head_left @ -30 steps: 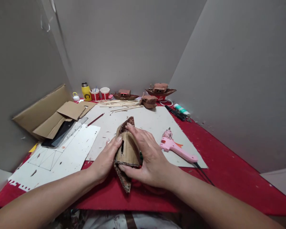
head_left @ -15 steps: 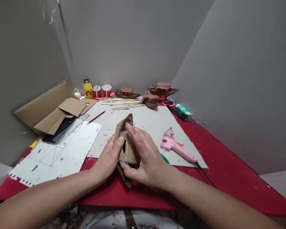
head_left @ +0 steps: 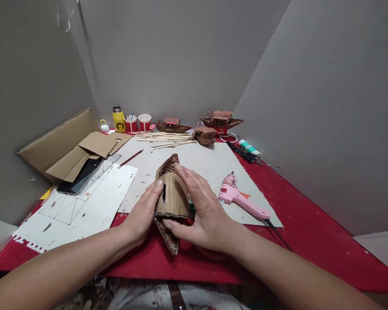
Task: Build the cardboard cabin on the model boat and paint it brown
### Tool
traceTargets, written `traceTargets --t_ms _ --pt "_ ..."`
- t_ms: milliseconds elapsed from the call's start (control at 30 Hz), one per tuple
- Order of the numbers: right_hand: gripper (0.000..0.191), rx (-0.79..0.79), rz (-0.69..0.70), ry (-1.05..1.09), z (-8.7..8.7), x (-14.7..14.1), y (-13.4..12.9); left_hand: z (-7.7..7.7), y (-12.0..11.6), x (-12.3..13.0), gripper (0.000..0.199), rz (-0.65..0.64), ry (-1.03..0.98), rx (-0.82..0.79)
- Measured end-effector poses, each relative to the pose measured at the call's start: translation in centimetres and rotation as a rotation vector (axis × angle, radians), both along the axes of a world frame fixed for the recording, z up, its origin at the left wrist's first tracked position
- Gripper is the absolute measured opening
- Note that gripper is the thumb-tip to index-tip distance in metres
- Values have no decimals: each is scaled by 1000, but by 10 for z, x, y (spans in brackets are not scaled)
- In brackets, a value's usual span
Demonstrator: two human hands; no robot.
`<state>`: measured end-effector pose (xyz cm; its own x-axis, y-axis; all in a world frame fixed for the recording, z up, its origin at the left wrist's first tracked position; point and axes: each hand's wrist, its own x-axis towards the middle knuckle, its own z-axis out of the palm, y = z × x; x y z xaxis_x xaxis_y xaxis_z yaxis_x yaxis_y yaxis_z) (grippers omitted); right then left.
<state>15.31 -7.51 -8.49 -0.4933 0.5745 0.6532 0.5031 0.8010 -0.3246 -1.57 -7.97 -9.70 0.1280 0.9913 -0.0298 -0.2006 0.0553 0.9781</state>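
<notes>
A cardboard boat model [head_left: 172, 196] with a curved brown cabin is held near the front edge of the red table, its pointed ends facing away and toward me. A dark slot shows on the cabin's left side. My left hand [head_left: 144, 211] grips the boat's left side, thumb near the slot. Around the right side curves my right hand [head_left: 202, 211], fingertips near the far end and thumb at the cabin's near edge. Something green, partly hidden, shows behind my right hand.
A pink glue gun [head_left: 242, 202] lies right on the white board [head_left: 200, 159]. Behind are sticks [head_left: 164, 137], three finished boats, paper cups and a yellow bottle [head_left: 119, 119]. Cardboard pieces [head_left: 67, 165], a drawing sheet [head_left: 64, 215] and a pencil [head_left: 130, 159] lie left.
The boat has rolled to the left between my hands, so more of the curved cabin top shows. My left thumb has shifted slightly left and down.
</notes>
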Motion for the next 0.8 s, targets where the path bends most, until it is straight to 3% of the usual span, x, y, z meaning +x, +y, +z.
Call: traceTargets --t_ms 567,800 --pt "91 26 52 12 -5 -1 0 -6 0 -3 43 1 7 34" --pt "94 -1 37 24 0 -3 -2 0 -2 1 45 -4 -41 22"
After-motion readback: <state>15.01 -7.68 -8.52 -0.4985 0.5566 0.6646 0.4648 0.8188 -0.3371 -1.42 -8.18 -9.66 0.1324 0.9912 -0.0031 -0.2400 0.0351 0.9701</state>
